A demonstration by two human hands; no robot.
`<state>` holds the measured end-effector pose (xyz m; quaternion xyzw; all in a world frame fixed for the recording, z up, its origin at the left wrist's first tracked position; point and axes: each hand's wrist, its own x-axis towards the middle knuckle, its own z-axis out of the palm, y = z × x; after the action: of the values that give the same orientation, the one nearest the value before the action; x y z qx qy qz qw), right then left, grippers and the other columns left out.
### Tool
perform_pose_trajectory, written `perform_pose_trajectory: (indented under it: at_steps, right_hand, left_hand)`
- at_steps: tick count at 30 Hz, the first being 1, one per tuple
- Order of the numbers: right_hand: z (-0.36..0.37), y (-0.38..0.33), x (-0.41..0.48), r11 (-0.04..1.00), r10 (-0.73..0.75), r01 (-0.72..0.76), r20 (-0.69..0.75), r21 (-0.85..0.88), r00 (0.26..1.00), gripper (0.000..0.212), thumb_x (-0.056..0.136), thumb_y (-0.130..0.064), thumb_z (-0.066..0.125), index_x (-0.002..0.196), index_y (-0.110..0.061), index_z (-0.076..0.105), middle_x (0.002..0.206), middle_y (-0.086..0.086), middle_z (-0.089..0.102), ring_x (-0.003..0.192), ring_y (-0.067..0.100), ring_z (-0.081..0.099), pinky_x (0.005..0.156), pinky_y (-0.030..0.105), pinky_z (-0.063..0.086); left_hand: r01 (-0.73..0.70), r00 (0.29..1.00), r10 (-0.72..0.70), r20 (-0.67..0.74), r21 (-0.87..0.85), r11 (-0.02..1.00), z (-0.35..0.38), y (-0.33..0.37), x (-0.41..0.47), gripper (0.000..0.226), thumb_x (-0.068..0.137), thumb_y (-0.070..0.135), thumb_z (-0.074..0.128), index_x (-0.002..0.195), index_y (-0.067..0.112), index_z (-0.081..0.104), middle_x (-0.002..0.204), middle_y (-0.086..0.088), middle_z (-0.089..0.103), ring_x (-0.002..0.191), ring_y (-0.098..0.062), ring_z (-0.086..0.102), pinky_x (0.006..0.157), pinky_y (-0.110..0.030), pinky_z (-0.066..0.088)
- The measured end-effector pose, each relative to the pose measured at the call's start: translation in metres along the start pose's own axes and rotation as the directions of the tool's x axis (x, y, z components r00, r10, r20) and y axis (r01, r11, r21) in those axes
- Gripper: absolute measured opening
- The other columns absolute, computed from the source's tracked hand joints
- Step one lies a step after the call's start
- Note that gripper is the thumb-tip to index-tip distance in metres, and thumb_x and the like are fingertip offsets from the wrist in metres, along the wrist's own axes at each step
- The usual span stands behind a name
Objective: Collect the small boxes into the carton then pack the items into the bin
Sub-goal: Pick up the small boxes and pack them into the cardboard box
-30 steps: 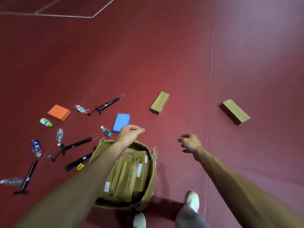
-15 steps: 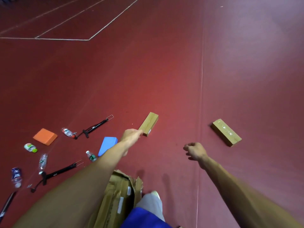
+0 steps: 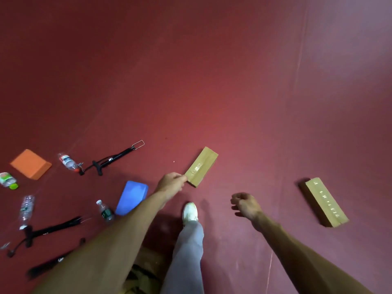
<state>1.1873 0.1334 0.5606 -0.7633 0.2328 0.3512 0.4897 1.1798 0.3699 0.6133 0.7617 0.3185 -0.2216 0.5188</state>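
- Left hand (image 3: 171, 184): fingers curled against the near-left corner of a tan oblong cardboard box (image 3: 201, 166), which sits at 1 o'clock of that hand. Contact is evident, but whether the pinch has closed cannot be told.
- The box lies flat on the dark red floor (image 3: 212, 81), long axis running 1 to 7 o'clock, with a taped seam on its top face.
- Handling, as judged: likely light and rigid, with fairly smooth card faces. A corner pinch may let it swing, so a span across the narrow width near the middle would be surer.
- Right hand (image 3: 246, 205): at 4 o'clock of the left hand, fingers loosely curled, holding nothing, clear of the floor.
- Second tan cardboard box (image 3: 326, 201): at 3 o'clock of the right hand, well apart, flat on the floor and untouched.
- Brown cardboard carton (image 3: 144, 272): at 6 o'clock of the left hand, only a torn edge showing between forearm and trouser leg. Its contents are hidden.
- Bin: not in view.
- Remaining items at 8 to 10 o'clock: blue foam block (image 3: 132, 197), orange foam block (image 3: 30, 164), several clear plastic bottles (image 3: 67, 162) and black hand pumps (image 3: 116, 159), all loose on the floor.
- Judgement: two boxes remain to collect, and the bin packing is not yet started.
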Motion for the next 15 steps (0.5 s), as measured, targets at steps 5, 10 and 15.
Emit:
perform_pose_trajectory:
  at_steps: [5, 10, 15]
  right_hand:
    - [0.038, -0.064, 0.121, 0.999, 0.048, -0.049, 0.051, 0.014, 0.998, 0.019, 0.090, -0.006, 0.053, 0.109, -0.007, 0.056, 0.085, 0.004, 0.058, 0.083, 0.023, 0.056, 0.073, 0.035, 0.048]
    - [0.061, -0.068, 0.242, 0.998, 0.067, -0.066, 0.052, -0.022, 0.996, 0.022, 0.091, -0.003, 0.050, 0.112, -0.006, 0.055, 0.085, 0.005, 0.061, 0.078, 0.021, 0.056, 0.068, 0.032, 0.049]
    - [0.103, 0.001, 0.374, 0.942, 0.084, -0.042, 0.113, -0.333, 0.990, 0.036, 0.091, -0.019, 0.052, 0.126, -0.014, 0.052, 0.112, 0.009, 0.067, 0.090, 0.021, 0.057, 0.077, 0.024, 0.041]
  left_hand:
    - [0.123, 0.992, -0.125, 0.029, 0.073, 0.990, -0.017, 0.004, 0.141, 0.013, 0.082, 0.034, 0.060, 0.076, 0.023, 0.064, 0.089, -0.003, 0.070, 0.092, -0.023, 0.066, 0.091, -0.036, 0.050]
    - [0.197, 0.979, -0.201, 0.019, 0.123, 0.973, 0.008, -0.018, 0.269, 0.017, 0.075, 0.038, 0.058, 0.079, 0.022, 0.063, 0.098, -0.006, 0.071, 0.097, -0.023, 0.065, 0.092, -0.035, 0.049]
    - [0.261, 0.965, -0.258, -0.038, 0.201, 0.944, 0.070, -0.094, 0.404, 0.024, 0.089, 0.017, 0.058, 0.106, 0.004, 0.068, 0.115, -0.013, 0.067, 0.110, -0.026, 0.060, 0.083, -0.026, 0.040]
